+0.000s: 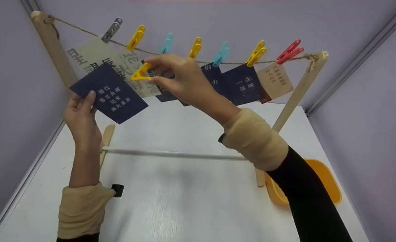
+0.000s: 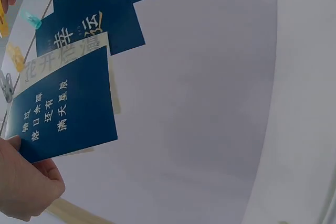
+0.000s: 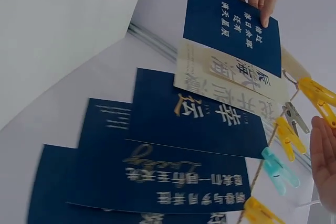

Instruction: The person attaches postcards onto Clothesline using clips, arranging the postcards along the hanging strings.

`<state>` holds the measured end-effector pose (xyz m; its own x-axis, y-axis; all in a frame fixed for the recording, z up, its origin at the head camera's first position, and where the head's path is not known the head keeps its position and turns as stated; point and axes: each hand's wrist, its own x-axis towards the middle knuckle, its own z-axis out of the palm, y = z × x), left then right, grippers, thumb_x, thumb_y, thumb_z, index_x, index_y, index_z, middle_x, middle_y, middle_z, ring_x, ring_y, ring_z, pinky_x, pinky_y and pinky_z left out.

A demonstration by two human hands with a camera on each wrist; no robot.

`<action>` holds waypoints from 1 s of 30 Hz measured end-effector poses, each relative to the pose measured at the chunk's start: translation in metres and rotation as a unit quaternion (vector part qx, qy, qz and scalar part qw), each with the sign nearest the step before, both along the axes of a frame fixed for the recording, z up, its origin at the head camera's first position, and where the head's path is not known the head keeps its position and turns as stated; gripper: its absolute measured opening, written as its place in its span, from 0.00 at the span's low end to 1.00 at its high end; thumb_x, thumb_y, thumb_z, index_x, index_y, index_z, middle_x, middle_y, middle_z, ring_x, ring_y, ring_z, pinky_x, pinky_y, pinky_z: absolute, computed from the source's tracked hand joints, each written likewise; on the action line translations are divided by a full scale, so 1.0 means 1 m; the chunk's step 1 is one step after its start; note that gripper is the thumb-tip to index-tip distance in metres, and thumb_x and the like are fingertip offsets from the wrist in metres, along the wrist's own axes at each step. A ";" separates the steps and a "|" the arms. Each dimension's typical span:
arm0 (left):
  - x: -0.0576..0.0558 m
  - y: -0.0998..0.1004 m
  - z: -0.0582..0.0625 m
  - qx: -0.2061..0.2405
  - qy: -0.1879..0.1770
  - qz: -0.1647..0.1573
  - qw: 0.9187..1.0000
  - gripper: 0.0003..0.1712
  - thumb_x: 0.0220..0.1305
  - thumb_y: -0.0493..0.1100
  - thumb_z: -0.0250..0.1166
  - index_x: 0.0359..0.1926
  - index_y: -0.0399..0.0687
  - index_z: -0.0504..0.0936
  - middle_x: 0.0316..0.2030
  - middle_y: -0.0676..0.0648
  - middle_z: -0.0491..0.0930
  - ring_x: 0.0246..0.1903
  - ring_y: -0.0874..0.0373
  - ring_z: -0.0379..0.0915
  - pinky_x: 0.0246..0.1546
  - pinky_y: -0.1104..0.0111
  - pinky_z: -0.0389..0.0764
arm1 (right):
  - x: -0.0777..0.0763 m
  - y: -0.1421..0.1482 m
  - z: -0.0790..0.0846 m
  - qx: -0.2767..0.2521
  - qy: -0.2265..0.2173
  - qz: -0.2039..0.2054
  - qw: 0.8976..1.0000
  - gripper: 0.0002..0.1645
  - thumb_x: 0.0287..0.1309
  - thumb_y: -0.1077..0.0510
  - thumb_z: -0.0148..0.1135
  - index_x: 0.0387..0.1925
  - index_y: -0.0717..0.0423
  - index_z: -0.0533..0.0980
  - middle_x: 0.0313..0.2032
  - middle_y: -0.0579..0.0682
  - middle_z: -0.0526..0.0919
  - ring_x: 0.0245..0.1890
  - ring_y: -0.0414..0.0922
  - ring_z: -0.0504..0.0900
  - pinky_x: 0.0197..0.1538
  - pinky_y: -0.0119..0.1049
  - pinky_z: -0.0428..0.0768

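Observation:
Between thumb and fingers my left hand (image 1: 80, 114) pinches a dark blue card (image 1: 112, 95) with white lettering by its lower left corner. The card overlaps the cream cards hanging behind it. My right hand (image 1: 181, 77) pinches a yellow clothespin (image 1: 141, 72) just right of that card and below the twine (image 1: 78, 27). Along the twine, a grey clothespin (image 1: 112, 30), a yellow one (image 1: 136, 37) and several more in blue, yellow and red hold up cards. In the right wrist view the held clothespin (image 3: 317, 98) shows near the grey clip.
Wooden posts (image 1: 53, 47) carry the twine at both ends. A white rod (image 1: 171, 154) crosses low over the white table (image 1: 171, 208). An orange basin (image 1: 325, 178) stands at the right, partly behind my right arm. Pale walls rise on the sides.

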<state>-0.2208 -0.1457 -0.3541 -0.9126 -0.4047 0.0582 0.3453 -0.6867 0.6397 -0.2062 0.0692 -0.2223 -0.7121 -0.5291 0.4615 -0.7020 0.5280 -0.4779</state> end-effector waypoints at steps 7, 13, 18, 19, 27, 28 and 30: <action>-0.006 -0.016 0.024 0.041 0.017 0.018 0.999 0.23 0.37 0.31 0.66 0.39 0.31 0.70 0.34 0.37 0.74 0.34 0.49 0.71 0.41 0.65 0.67 | -0.017 -0.036 0.027 -0.023 0.001 -0.001 1.000 0.20 0.45 0.55 0.56 0.44 0.56 0.70 0.39 0.45 0.75 0.34 0.32 0.72 0.37 0.20 0.68; -0.014 -0.024 0.041 0.038 0.016 0.035 0.999 0.22 0.36 0.31 0.67 0.38 0.31 0.71 0.33 0.38 0.74 0.32 0.50 0.71 0.38 0.65 0.68 | -0.031 -0.058 0.046 -0.001 0.022 -0.067 0.998 0.22 0.47 0.48 0.53 0.45 0.51 0.70 0.41 0.39 0.74 0.41 0.31 0.66 0.43 0.16 0.58; -0.017 -0.027 0.049 0.016 0.019 0.055 0.998 0.22 0.37 0.32 0.66 0.38 0.32 0.71 0.34 0.37 0.74 0.34 0.49 0.71 0.38 0.65 0.69 | -0.049 -0.076 0.057 -0.035 -0.004 -0.107 0.994 0.20 0.45 0.48 0.54 0.42 0.49 0.72 0.38 0.38 0.75 0.41 0.31 0.67 0.44 0.14 0.54; -0.018 -0.027 0.049 0.017 0.019 0.058 0.998 0.22 0.37 0.32 0.66 0.38 0.32 0.71 0.34 0.37 0.74 0.34 0.49 0.71 0.37 0.65 0.69 | -0.053 -0.078 0.058 -0.047 -0.011 -0.113 0.992 0.20 0.44 0.48 0.54 0.42 0.50 0.72 0.37 0.38 0.76 0.40 0.30 0.68 0.43 0.14 0.55; -0.022 -0.025 0.048 0.015 0.027 0.062 0.998 0.22 0.38 0.32 0.66 0.39 0.32 0.70 0.34 0.37 0.74 0.34 0.49 0.71 0.37 0.65 0.70 | -0.071 -0.091 0.059 -0.081 -0.042 -0.161 0.983 0.19 0.43 0.49 0.57 0.39 0.52 0.72 0.36 0.40 0.76 0.36 0.31 0.71 0.37 0.15 0.62; -0.022 -0.025 0.049 0.014 0.027 0.062 0.998 0.22 0.38 0.32 0.66 0.39 0.32 0.70 0.34 0.37 0.74 0.34 0.49 0.71 0.37 0.65 0.70 | -0.073 -0.092 0.057 -0.075 -0.042 -0.168 0.982 0.19 0.43 0.48 0.57 0.39 0.52 0.72 0.36 0.40 0.76 0.36 0.31 0.71 0.37 0.15 0.62; -0.022 -0.024 0.049 0.011 0.029 0.060 0.998 0.22 0.38 0.32 0.66 0.39 0.32 0.70 0.34 0.37 0.74 0.35 0.49 0.71 0.37 0.65 0.70 | -0.078 -0.093 0.052 -0.068 -0.046 -0.175 0.981 0.18 0.44 0.47 0.56 0.39 0.50 0.73 0.35 0.38 0.77 0.36 0.31 0.70 0.37 0.15 0.61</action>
<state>-0.2428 -0.1694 -0.3049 -0.8531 -0.5124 0.0985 0.4612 -0.6522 0.6016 -0.2844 -0.0240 -0.1699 -0.8814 -0.1823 0.4358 -0.4390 0.6569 -0.6130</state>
